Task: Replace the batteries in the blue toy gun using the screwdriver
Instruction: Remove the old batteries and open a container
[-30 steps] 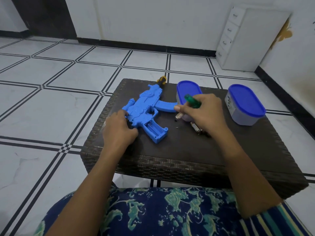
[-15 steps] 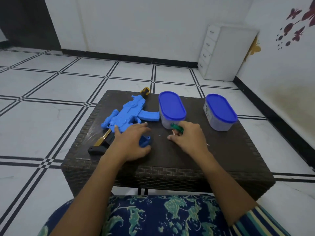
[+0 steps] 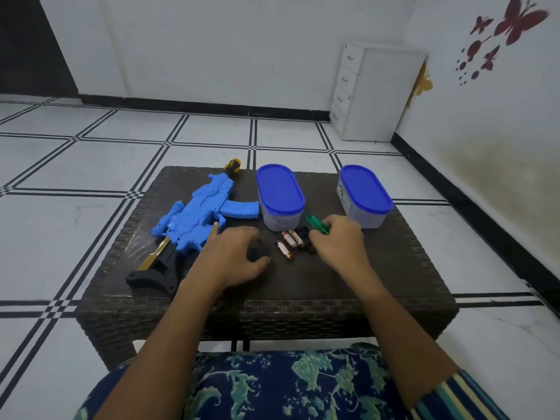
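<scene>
Batteries (image 3: 289, 242), three of them, lay bare at the middle of the wicker table (image 3: 318, 283). Half a second earlier the right hand had covered them. That right hand (image 3: 338, 242) had since shifted toward the table's right side. Its fingers were curled tight round a green screwdriver (image 3: 315, 222), whose handle stuck out past the knuckles toward the table's far edge. Its fingertips pointed down at a small black piece (image 3: 304, 233) just beside the batteries; what that piece was could not be told.

The blue toy gun (image 3: 197, 216) rested flat on the table's left half, as before, with its black and gold stock reaching toward the table's near left corner. The left hand (image 3: 235, 257) had stayed at the gun. Its forefinger was straight against the blue body, while the other fingers and the thumb curled round a dark, shadowed part that looked like the gun's handle.

Two tubs with blue lids stood toward the table's far edge, one (image 3: 280, 197) at its middle and one (image 3: 363, 195) on its right. The view had lifted since the earlier frame, bringing in butterfly stickers (image 3: 515, 21) on the wall beyond the table's right side.
</scene>
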Available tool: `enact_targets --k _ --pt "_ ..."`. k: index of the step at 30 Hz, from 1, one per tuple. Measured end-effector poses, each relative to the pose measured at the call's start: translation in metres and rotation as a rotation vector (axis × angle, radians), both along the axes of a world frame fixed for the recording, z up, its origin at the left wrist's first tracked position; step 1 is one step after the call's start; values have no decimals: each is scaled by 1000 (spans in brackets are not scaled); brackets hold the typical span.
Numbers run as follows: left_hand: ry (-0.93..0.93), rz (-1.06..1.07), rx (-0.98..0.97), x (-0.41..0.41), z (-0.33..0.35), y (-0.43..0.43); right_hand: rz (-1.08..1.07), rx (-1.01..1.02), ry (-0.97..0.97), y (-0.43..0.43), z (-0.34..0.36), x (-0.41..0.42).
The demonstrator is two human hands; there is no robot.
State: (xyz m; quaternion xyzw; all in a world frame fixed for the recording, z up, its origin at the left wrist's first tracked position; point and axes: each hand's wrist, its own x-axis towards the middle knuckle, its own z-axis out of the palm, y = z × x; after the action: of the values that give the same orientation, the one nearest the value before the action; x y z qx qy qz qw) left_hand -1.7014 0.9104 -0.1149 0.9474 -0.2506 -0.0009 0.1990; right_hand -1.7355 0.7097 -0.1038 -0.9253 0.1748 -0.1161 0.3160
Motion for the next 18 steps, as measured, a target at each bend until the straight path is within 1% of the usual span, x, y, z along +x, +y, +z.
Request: enact_targets --k 3,5,7,15,18 --pt "16 -39 -52 -2 3 -12 -74 -69 93 -23 0 -6" --pt "22 -61 -37 -5 3 -23 -96 -101 161 -36 -4 -10" --pt "2 -72 -27 -6 2 -32 -116 -112 187 -44 -9 -11" --pt "-89 -39 -4 -10 4 -74 -109 -106 140 -70 -21 -24" --pt "-125 -37 -28 -8 4 -88 -152 -82 65 -80 -23 -27"
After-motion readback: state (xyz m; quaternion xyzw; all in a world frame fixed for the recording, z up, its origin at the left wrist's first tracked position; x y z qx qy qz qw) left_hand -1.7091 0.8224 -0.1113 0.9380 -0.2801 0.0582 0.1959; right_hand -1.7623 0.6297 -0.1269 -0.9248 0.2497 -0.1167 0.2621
